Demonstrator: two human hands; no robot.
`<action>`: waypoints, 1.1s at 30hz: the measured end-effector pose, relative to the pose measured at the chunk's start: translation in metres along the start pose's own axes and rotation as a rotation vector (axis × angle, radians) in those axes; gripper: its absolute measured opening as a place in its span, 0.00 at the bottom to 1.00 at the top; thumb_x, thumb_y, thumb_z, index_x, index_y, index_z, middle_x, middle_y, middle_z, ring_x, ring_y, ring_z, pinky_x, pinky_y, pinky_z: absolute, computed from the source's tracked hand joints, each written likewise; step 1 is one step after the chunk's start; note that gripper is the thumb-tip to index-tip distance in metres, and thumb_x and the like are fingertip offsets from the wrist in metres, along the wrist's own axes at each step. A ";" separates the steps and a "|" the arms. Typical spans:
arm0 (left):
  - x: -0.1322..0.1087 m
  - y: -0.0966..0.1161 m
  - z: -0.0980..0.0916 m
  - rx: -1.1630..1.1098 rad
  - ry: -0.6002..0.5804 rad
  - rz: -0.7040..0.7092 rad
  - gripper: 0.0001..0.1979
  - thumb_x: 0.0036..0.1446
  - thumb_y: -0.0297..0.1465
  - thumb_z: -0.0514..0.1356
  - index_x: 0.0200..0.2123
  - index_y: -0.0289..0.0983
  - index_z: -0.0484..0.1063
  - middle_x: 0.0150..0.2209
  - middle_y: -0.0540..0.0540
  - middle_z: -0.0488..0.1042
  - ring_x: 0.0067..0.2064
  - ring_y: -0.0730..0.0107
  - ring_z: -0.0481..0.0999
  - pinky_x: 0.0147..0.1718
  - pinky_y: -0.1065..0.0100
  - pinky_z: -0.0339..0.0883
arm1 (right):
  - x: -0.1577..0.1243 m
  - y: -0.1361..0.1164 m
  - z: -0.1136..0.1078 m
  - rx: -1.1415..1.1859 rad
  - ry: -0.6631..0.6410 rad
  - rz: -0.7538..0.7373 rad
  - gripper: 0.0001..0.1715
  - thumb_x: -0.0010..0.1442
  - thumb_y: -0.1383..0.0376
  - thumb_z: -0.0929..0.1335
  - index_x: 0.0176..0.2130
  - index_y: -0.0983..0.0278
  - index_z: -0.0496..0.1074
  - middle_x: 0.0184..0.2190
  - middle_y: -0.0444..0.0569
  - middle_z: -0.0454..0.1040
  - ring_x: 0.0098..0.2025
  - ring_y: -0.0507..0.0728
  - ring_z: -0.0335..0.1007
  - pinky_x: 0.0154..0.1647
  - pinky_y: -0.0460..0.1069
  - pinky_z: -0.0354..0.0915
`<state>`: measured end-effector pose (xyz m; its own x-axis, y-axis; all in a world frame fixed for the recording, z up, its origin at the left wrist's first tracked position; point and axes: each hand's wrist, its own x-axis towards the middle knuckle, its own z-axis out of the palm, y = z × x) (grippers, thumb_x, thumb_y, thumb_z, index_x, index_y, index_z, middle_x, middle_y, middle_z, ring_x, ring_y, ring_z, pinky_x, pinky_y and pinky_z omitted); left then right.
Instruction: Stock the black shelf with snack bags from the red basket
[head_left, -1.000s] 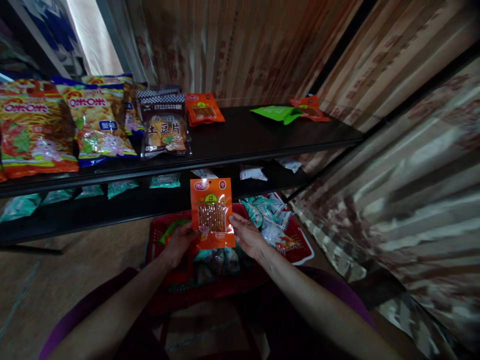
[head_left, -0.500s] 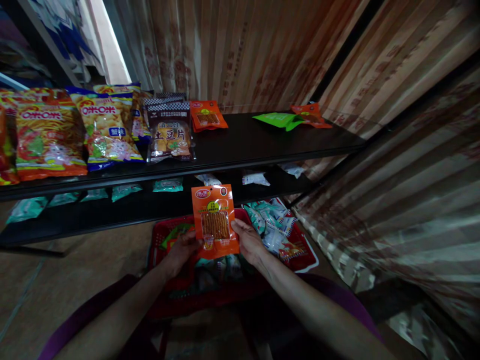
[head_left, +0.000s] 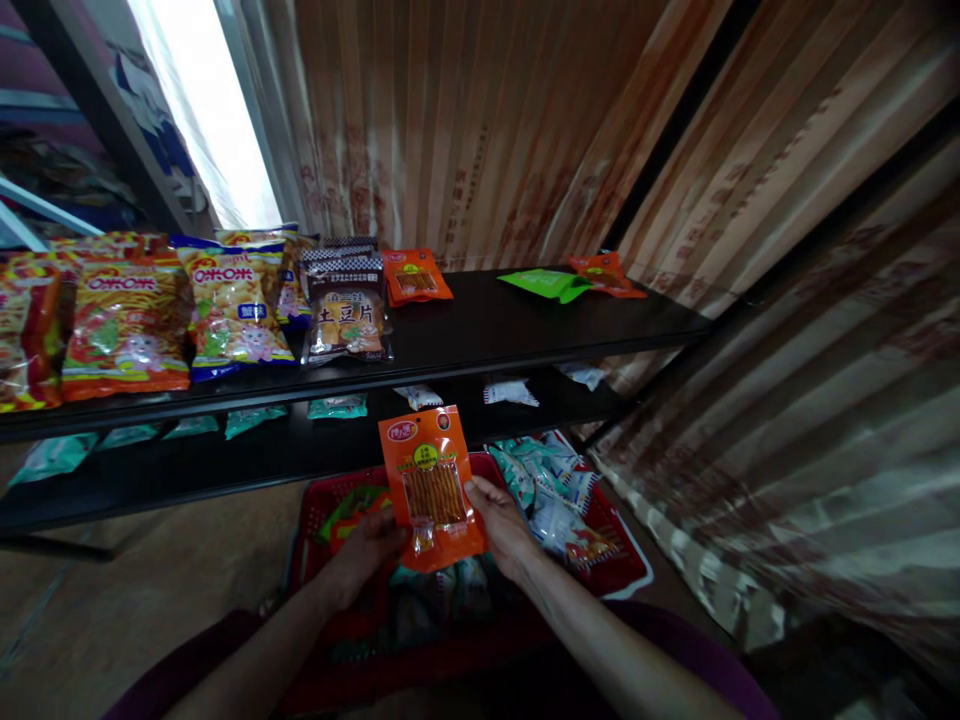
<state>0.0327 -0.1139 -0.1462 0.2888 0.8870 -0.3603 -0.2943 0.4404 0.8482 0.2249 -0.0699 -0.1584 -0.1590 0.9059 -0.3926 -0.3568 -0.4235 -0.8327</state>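
Note:
An orange snack packet [head_left: 433,495] with a clear window showing brown sticks is held upright, its front facing me. My left hand [head_left: 367,550] grips its lower left edge, and my right hand [head_left: 501,522] pinches the right edge. Below the packet sits a red plastic basket [head_left: 304,525] holding green, orange and teal packets, partly hidden by my arms. White and teal packets [head_left: 540,485] fill its right part.
On the black upper shelf [head_left: 465,330] stand yellow snack bags [head_left: 240,305], brown potato-chip bags [head_left: 345,315], an orange packet [head_left: 416,277] and a green packet [head_left: 546,284]. Small teal packets [head_left: 337,407] lie on the lower shelf. A patterned curtain [head_left: 795,420] hangs behind and at the right.
The view has tilted up a little, so shelf and basket sit lower in the picture. The orange packet, still in both hands, leans slightly more to the left at its top.

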 end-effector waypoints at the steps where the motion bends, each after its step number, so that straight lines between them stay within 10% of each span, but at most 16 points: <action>1: 0.001 -0.001 0.001 -0.008 -0.029 0.006 0.15 0.44 0.37 0.68 0.38 0.41 0.78 0.35 0.44 0.79 0.41 0.57 0.76 0.43 0.58 0.67 | -0.001 0.000 -0.001 -0.007 0.001 -0.009 0.23 0.43 0.49 0.75 0.36 0.60 0.76 0.32 0.48 0.80 0.36 0.61 0.76 0.39 0.55 0.68; 10: 0.012 -0.016 0.011 0.161 0.075 0.144 0.11 0.45 0.37 0.64 0.33 0.41 0.78 0.38 0.43 0.79 0.44 0.53 0.76 0.49 0.56 0.65 | -0.007 -0.008 -0.012 -0.140 -0.026 -0.114 0.21 0.49 0.46 0.71 0.36 0.58 0.77 0.33 0.47 0.79 0.34 0.60 0.75 0.37 0.54 0.67; 33: 0.038 0.061 0.059 0.163 0.312 0.275 0.12 0.46 0.41 0.62 0.29 0.38 0.72 0.25 0.49 0.74 0.27 0.69 0.71 0.29 0.68 0.67 | -0.010 -0.083 0.000 -0.247 0.050 -0.368 0.22 0.51 0.48 0.70 0.43 0.56 0.73 0.39 0.48 0.78 0.41 0.61 0.72 0.43 0.53 0.67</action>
<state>0.0798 -0.0618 -0.0849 -0.0763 0.9785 -0.1916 -0.1673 0.1768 0.9699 0.2564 -0.0441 -0.0849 -0.0163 0.9977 -0.0660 -0.1493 -0.0677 -0.9865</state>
